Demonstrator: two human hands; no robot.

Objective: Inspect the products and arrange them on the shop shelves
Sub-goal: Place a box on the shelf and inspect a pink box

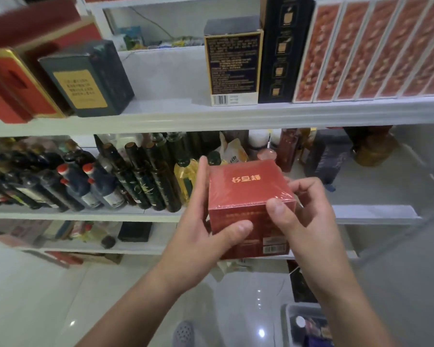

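- Gripping a red box [246, 194] from both sides: left hand [206, 231] with fingers laid up its left face and thumb pressed on the near face; right hand [303, 219] with curled fingers round the right edge and thumb on the near top corner
- On the box: film wrap, gold characters on top, barcode on the near face
- Just beyond the left hand: a yellow oil bottle [186, 176]; farther left, rows of dark bottles [135, 181] on a white shelf [85, 214]
- Above both hands, on an upper shelf [211, 118]: a navy box [232, 66] beside a tall black box [283, 46]; right of these, a row of orange boxes [373, 51]
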